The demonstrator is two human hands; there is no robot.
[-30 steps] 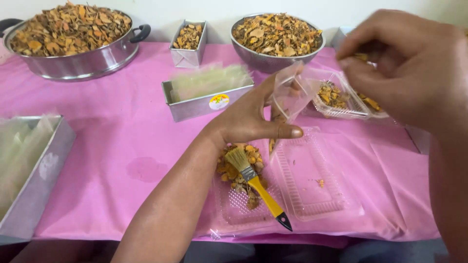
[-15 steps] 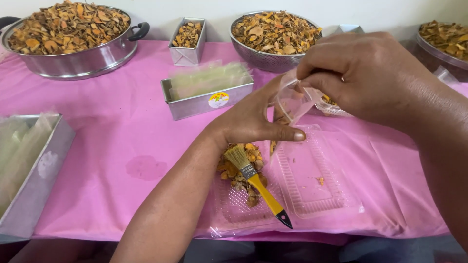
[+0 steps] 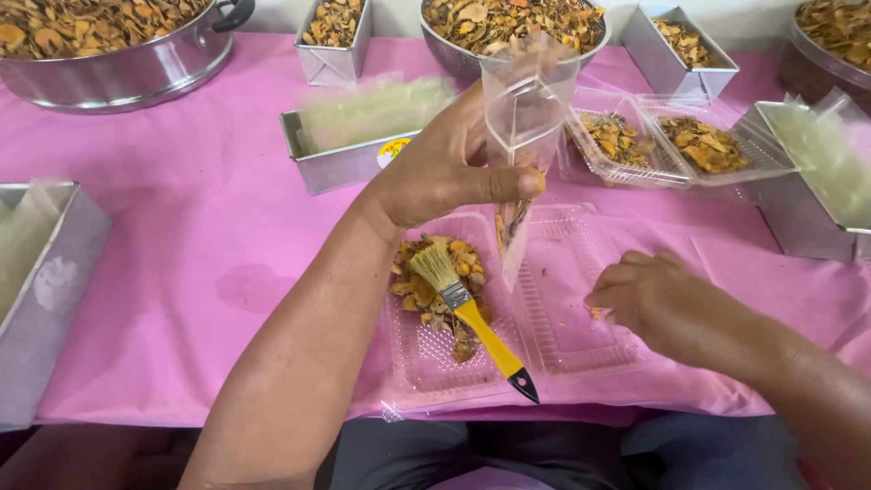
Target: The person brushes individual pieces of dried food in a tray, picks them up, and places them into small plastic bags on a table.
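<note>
Left hand: the left hand [image 3: 445,172] is raised above the table, thumb and fingers pinching a clear plastic pouch [image 3: 522,136] near its middle; the pouch hangs upright, mouth open at the top, a few dried orange-brown pieces in its lower tip.
Right hand: the right hand [image 3: 667,304] rests low on the right half of an open clear clamshell tray [image 3: 572,336], fingers curled together with the tips pinching at a small crumb on the tray.
Tray contents: the left half holds a pile of dried pieces [image 3: 435,281], with a yellow-handled brush [image 3: 472,318] lying across it.
Surroundings: pink tablecloth [image 3: 181,254]; steel bowl [image 3: 508,27] of dried pieces behind the pouch; a filled clamshell tray [image 3: 662,141] to its right; a steel tin of pouches [image 3: 354,136] to its left.
</note>
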